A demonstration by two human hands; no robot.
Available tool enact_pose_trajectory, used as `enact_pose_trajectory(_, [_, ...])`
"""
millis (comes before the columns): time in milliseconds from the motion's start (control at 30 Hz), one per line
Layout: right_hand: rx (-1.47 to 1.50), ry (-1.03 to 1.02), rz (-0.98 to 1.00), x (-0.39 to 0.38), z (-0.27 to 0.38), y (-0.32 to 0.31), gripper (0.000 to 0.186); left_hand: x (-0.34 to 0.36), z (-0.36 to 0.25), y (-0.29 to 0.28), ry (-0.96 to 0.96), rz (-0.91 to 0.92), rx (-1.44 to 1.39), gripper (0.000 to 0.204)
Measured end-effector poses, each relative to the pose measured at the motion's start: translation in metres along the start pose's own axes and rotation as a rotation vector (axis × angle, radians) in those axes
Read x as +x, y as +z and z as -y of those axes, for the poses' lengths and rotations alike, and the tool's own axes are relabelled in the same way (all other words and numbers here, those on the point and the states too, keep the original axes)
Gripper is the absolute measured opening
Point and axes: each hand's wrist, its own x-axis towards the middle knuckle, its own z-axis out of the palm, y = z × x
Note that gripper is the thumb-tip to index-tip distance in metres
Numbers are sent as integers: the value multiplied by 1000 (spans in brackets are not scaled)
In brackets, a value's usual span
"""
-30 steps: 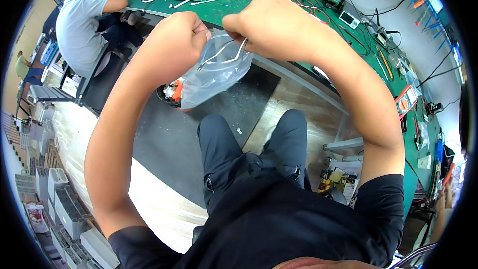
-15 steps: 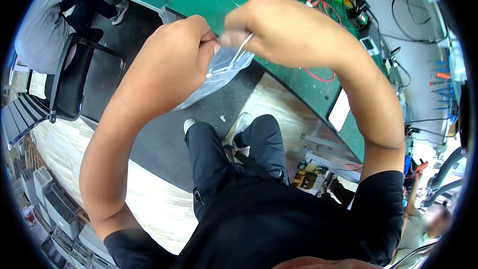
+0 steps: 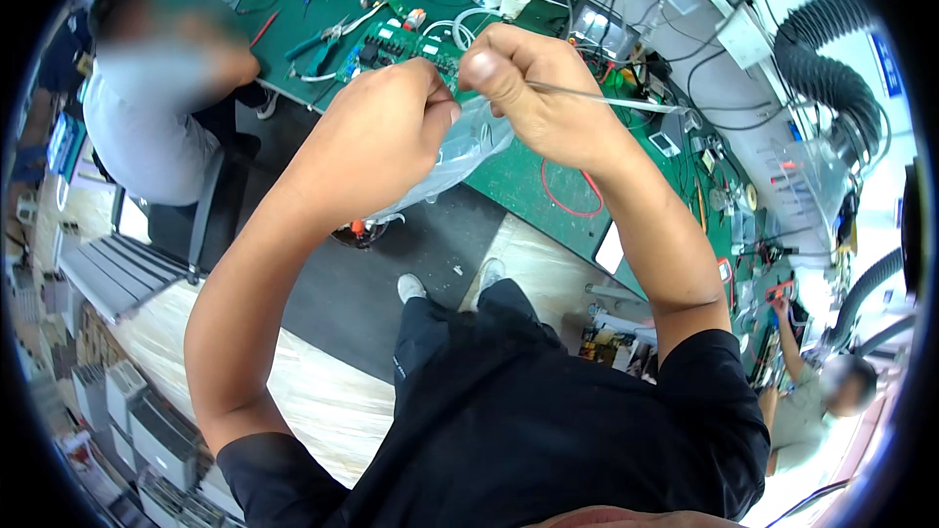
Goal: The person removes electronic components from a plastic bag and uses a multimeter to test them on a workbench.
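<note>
Both my hands are raised close together over the near edge of the green bench. My left hand (image 3: pixel 386 127) is closed, with thumb and fingers pinched on the top of a clear plastic bag (image 3: pixel 440 176) that hangs below it. Just to the right, my right hand (image 3: pixel 543 93) is curled with its thumb pressed to the fingers. Out of it runs a thin pale strip (image 3: pixel 626 102), pointing right and bent at its far end. The strip's exact kind is unclear. The bag's upper part also lies behind my right fingers; whether they touch it is hidden.
On the green bench (image 3: pixel 518 176) lie a circuit board (image 3: pixel 391 44), pliers (image 3: pixel 318 51), a red wire loop (image 3: pixel 548 196) and a white flat object (image 3: pixel 608 247). A person (image 3: pixel 161 108) sits at left beside a chair (image 3: pixel 137 259); another person (image 3: pixel 817 406) is at far right.
My right hand has turned, and the pale strip now reaches out to its right. The bag stays in my left hand. The view has shifted, showing more of the bench.
</note>
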Motion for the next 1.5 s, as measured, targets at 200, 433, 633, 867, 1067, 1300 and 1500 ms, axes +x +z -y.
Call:
enact_pose_trajectory(200, [136, 258, -110, -22, 32, -44, 29, 32, -34, -10, 104, 137, 74, 21])
enact_pose_trajectory(433, [-263, 243, -153, -69, -1, -82, 18, 76, -58, 41, 178, 313, 33, 20])
enact_pose_trajectory(633, [74, 324, -234, -108, -27, -124, 23, 112, -75, 98, 142, 409, -11, 21])
enact_pose_trajectory(867, [-785, 223, -400, -135, -73, -149, 19, 137, -95, 155, 74, 455, -77, 22])
enact_pose_trajectory(1067, [-647, 392, -336, -148, -99, -161, 15, 150, -104, 186, 114, 395, -64, 20])
enact_pose_trajectory(1300, [-496, 362, -455, -163, -113, -166, 12, 161, -100, 206, 191, 412, -86, 16])
enact_pose_trajectory(1500, [-420, 373, -756, -159, -115, -148, 12, 174, -85, 207, 214, 466, -150, 14])
